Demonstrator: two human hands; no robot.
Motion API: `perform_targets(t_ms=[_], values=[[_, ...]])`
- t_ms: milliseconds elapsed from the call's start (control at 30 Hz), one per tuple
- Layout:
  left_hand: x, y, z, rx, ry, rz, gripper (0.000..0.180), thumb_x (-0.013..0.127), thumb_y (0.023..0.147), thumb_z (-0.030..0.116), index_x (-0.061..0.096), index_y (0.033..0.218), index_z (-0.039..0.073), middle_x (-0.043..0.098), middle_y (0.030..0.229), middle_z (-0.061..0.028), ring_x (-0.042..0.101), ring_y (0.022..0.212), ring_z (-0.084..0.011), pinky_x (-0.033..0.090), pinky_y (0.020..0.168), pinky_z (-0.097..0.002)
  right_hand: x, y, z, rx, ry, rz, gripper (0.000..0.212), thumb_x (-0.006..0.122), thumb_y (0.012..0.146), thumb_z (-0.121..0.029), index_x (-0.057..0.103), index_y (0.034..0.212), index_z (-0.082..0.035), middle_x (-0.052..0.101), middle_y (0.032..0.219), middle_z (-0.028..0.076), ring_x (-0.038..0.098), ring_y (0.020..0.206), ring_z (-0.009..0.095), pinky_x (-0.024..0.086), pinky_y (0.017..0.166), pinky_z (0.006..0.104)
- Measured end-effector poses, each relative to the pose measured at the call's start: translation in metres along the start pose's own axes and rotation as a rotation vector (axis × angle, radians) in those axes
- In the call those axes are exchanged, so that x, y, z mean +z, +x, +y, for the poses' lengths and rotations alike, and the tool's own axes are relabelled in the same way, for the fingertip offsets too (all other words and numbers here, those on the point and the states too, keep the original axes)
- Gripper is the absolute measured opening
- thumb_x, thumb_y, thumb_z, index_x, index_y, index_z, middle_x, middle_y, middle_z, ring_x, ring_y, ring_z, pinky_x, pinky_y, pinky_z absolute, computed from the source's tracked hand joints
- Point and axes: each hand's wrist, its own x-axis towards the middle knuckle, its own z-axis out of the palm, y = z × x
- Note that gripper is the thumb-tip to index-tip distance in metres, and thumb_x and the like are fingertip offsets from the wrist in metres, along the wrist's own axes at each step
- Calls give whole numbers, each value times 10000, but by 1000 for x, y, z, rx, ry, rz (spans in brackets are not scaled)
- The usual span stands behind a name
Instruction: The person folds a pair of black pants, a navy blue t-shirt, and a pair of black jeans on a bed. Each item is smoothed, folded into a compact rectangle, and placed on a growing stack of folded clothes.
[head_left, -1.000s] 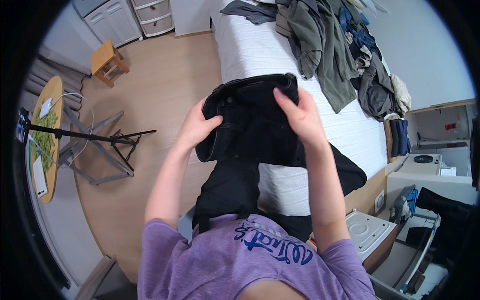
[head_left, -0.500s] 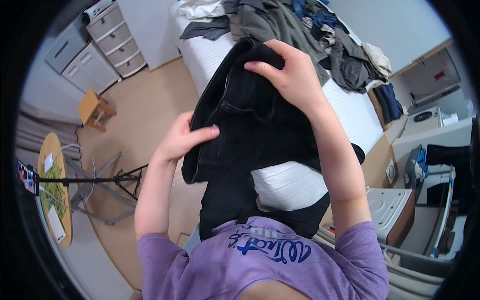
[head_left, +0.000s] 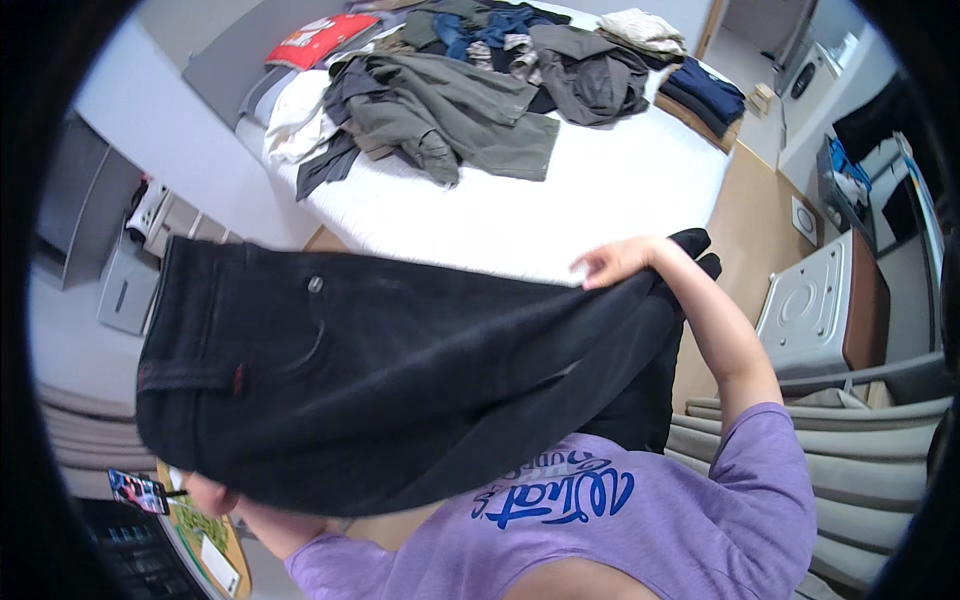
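A pair of black trousers [head_left: 400, 350] stretches across in front of me, held up sideways. Its waistband, with belt loops, is at the left, and the legs run to the right. My left hand [head_left: 212, 495] grips the lower edge near the waistband; most of its fingers are behind the cloth. On the upper edge, further along the legs, my right hand [head_left: 618, 262] has its fingers closed on the fabric. The leg ends [head_left: 697, 250] stick out beyond my right wrist.
Ahead is a white bed [head_left: 600, 190] bearing an olive garment [head_left: 440, 115], a grey garment [head_left: 590, 75], other heaped clothes and a red cushion [head_left: 318, 40]. Folded dark clothes [head_left: 705, 95] lie at its right. A white-topped box [head_left: 815, 305] stands right. A phone [head_left: 138, 491] is mounted lower left.
The trousers went from bunched up between both hands to spread out sideways. My left hand moved left and down, and my right hand slid down along the legs. The view turned toward the bed.
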Motion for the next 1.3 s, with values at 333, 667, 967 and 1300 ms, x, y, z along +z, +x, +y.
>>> perform_targets(t_ms=[333, 667, 967, 1300], values=[[14, 45, 33, 151, 374, 254, 488, 658, 973, 164, 573, 1405, -46, 610, 1399, -229, 626, 1262, -326, 523, 1086, -443, 166, -115, 53, -284, -51, 65, 907, 862, 781, -497, 508, 1450, 4, 653, 1314, 266, 625, 1244, 396, 500, 1053, 413], [191, 198, -95, -80, 139, -482, 512, 657, 953, -31, 549, 1452, -4, 629, 1402, -111, 587, 1300, -240, 411, 1154, -397, 9, -210, 98, 66, -57, 1384, 542, 844, 690, -112, 621, 1180, -44, 705, 1108, 208, 674, 1041, 402, 538, 902, 460], [163, 179, -232, 59, 365, -632, 201, 693, 898, -44, 761, 1067, 39, 760, 1125, -23, 677, 1042, -147, 502, 937, -294, -40, -237, 126, 199, -794, 1799, 654, 709, 761, 71, 606, 1368, -149, 646, 1309, 147, 618, 1222, 368, 502, 1019, 450], [75, -58, -332, 266, 1093, -1061, 586, 713, 738, 21, 661, 1310, 139, 542, 1525, -99, 482, 1434, -338, 342, 1187, -602, 144, -110, 232, 541, -374, 897, 505, 759, 705, 6, 572, 1171, -46, 687, 1077, 205, 649, 1078, 418, 484, 941, 496]])
